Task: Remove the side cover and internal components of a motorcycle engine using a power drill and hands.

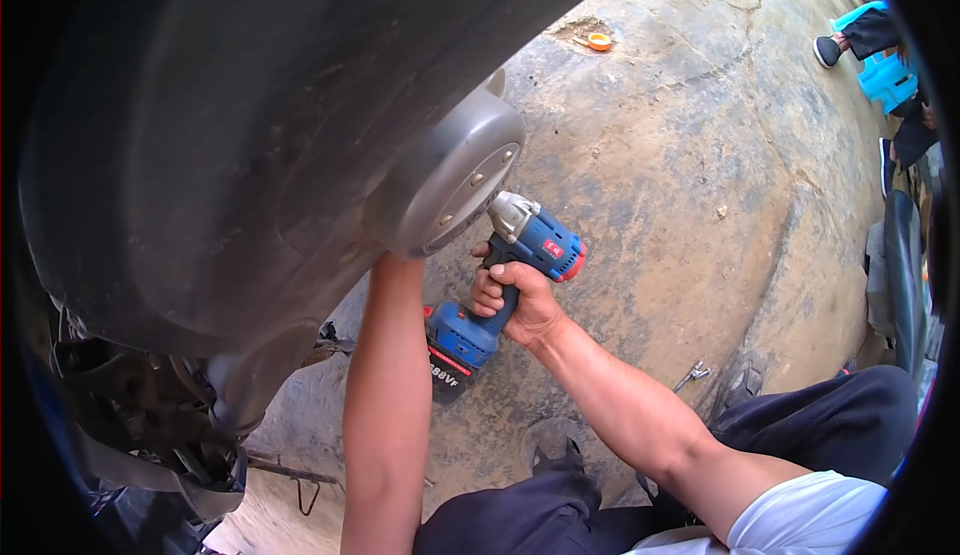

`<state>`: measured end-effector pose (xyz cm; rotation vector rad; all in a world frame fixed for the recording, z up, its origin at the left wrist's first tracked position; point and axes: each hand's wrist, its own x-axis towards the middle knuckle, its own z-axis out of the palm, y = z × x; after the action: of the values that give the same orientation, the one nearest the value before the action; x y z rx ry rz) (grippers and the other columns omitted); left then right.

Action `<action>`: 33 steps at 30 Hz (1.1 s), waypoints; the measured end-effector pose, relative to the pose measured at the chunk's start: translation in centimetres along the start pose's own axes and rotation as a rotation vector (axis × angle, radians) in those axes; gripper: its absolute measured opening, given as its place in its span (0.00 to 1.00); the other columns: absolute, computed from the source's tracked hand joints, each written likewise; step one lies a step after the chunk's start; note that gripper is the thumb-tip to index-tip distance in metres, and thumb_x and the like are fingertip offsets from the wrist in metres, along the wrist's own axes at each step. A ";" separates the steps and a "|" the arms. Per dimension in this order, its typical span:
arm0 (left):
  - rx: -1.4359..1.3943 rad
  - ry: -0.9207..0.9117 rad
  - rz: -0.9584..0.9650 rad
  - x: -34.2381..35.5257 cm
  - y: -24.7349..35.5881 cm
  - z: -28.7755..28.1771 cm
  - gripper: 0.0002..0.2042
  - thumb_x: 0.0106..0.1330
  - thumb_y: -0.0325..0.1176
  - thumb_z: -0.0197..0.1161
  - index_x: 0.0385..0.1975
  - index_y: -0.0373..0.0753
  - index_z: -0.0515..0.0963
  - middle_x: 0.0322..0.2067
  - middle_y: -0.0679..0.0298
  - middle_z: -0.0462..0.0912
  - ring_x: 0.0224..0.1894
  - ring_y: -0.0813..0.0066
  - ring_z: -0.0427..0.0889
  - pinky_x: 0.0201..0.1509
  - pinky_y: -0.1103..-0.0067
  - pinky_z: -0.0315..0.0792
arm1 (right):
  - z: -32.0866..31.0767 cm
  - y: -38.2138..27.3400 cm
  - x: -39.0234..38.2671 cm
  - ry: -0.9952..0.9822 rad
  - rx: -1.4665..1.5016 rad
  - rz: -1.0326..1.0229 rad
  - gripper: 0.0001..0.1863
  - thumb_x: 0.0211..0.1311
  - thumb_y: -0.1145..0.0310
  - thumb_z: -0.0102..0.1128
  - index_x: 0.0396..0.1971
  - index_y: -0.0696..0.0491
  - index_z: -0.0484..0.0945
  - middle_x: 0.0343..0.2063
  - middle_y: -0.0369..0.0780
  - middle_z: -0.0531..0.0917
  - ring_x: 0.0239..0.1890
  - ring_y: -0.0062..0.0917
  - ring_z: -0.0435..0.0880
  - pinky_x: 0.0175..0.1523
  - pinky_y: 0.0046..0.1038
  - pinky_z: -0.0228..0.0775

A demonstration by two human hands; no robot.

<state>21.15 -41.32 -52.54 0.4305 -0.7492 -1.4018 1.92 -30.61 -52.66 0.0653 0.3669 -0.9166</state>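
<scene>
Cordless impact wrench (520,260), blue body with a grey metal nose, red trim at the rear and a dark battery pack at the base of the handle. It is held tilted, handle sloping down to the left, nose pressed against the round grey hub cover (447,180) of a scooter. The cover is a shallow metal disc with small bolts around its face, set beneath the dark curved bodywork.

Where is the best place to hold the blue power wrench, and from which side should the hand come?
Grip the wrench by its dark handle between head and battery, coming from the right, as the right hand does; the nose points left at the grey cover.
</scene>
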 end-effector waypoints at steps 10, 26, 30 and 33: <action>-0.016 -0.125 -0.009 -0.6 -2.6 -1.1 0.27 0.80 0.48 0.48 0.70 0.37 0.68 0.70 0.56 0.70 0.70 0.60 0.72 0.76 0.64 0.64 | -0.6 -1.1 -0.2 -0.018 -0.091 0.012 0.21 0.62 0.71 0.60 0.55 0.56 0.72 0.21 0.36 0.71 0.22 0.19 0.68 0.33 0.25 0.66; -0.025 -0.296 0.127 1.1 -5.3 -2.0 0.27 0.80 0.48 0.47 0.70 0.35 0.67 0.71 0.55 0.69 0.70 0.62 0.71 0.76 0.66 0.63 | 0.4 -1.0 -0.3 -0.009 -0.144 -0.020 0.21 0.61 0.71 0.60 0.55 0.55 0.71 0.20 0.35 0.71 0.23 0.20 0.68 0.34 0.26 0.66; -0.221 0.139 0.139 1.3 -7.8 1.6 0.26 0.80 0.46 0.49 0.69 0.33 0.68 0.68 0.51 0.72 0.67 0.57 0.75 0.73 0.64 0.68 | -0.7 -2.6 -0.7 0.013 -0.187 -0.041 0.21 0.61 0.71 0.60 0.55 0.54 0.71 0.20 0.35 0.71 0.23 0.20 0.68 0.34 0.26 0.65; -0.154 0.280 0.152 0.7 -5.4 3.2 0.25 0.79 0.45 0.50 0.68 0.33 0.69 0.66 0.50 0.74 0.65 0.57 0.77 0.71 0.65 0.71 | 0.7 -1.5 -0.3 -0.017 -0.217 -0.031 0.21 0.61 0.70 0.60 0.55 0.54 0.71 0.20 0.35 0.70 0.22 0.20 0.68 0.34 0.26 0.65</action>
<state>15.09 -42.34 -53.81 0.4291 -0.4341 -1.2157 0.72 -31.45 -51.76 -0.1473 0.4503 -0.9026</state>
